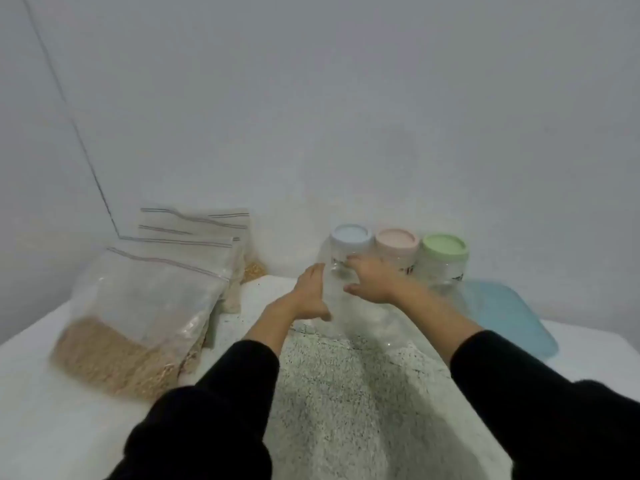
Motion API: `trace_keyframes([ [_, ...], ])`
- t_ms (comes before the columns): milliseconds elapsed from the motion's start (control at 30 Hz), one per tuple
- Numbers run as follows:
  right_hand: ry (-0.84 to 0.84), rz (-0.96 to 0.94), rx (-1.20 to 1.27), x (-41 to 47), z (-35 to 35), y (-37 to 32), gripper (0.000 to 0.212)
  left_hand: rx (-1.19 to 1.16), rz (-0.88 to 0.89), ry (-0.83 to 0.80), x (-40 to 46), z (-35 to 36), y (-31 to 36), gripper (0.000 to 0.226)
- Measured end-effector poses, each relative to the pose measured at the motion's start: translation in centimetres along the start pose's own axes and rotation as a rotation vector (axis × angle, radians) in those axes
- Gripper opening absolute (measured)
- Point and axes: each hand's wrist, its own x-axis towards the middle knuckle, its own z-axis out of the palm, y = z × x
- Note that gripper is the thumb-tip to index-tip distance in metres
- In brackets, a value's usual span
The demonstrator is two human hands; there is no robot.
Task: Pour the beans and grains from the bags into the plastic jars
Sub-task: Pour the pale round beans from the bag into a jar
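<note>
Both my arms are stretched forward over the speckled grey-white mat (346, 393), black sleeves pushed back from the wrists. My left hand (310, 292) stands edge-on, fingers together and extended, thumb low; palm flat against the left wall of the clear plastic jar with the pale blue lid (348, 258). My right hand (372, 278) comes in from the right, fingers spread across the jar's front, thumb below. Neither hand is curled closed; the jar sits between the two open palms. Motion blur hides whether the fingers press firmly.

The jar is leftmost in a touching row with the pink-lidded clear jar (396, 249) and green-lidded clear jar (445, 258), by the wall. Clear zip bags of beige grain (138, 306) lean stacked at left, well apart from both hands.
</note>
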Motion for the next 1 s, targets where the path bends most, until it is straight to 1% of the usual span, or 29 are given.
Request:
trace_keyframes([
  [67, -0.046, 0.000, -0.087, -0.2, 1.1, -0.6, 0.062, -0.129, 0.004, 0.037, -0.1, 0.9, -0.4, 0.115],
  [133, -0.061, 0.013, -0.158, -0.4, 2.6, -1.2, 0.058, -0.195, 0.002, 0.104, -0.2, 2.2, -0.7, 0.115],
  [167, -0.043, 0.022, -0.188, -0.4, 3.0, -1.4, 0.054, -0.218, 0.002, 0.148, -0.2, 2.6, -0.8, 0.114],
  [267, 0.107, 0.016, -0.217, -0.2, 3.9, -1.6, 0.047, -0.266, 0.025, 0.250, 0.0, 3.3, -1.2, 0.111],
  [500, 0.317, -0.049, -0.036, -1.9, 5.3, -2.5, 0.050, -0.343, 0.032, 0.349, -2.2, 4.0, -1.7, 0.104],
  [600, 0.431, -0.095, 0.086, -4.4, 7.0, -3.6, 0.044, -0.377, 0.045, 0.385, -5.2, 4.9, -2.0, 0.106],
  [667, 0.552, -0.126, 0.120, -6.6, 8.5, -4.6, 0.041, -0.427, 0.070, 0.374, -7.5, 5.7, -1.9, 0.108],
  [767, 0.677, -0.162, 0.154, -10.1, 9.9, -6.0, 0.045, -0.502, 0.119, 0.388, -10.9, 6.9, -1.6, 0.108],
  [833, 0.708, -0.181, 0.217, -12.0, 10.3, -6.6, 0.046, -0.583, 0.140, 0.415, -13.0, 8.1, -1.6, 0.105],
  [900, 0.669, -0.136, 0.325, -13.5, 10.1, -7.2, 0.056, -0.666, 0.127, 0.429, -14.6, 8.9, -1.4, 0.107],
  [933, 0.612, -0.069, 0.410, -14.0, 9.9, -7.5, 0.068, -0.686, 0.121, 0.429, -15.2, 9.1, -1.3, 0.110],
  [1000, 0.414, 0.102, 0.671, -14.7, 9.4, -8.1, 0.100, -0.700, 0.103, 0.409, -15.7, 9.5, -1.0, 0.120],
])
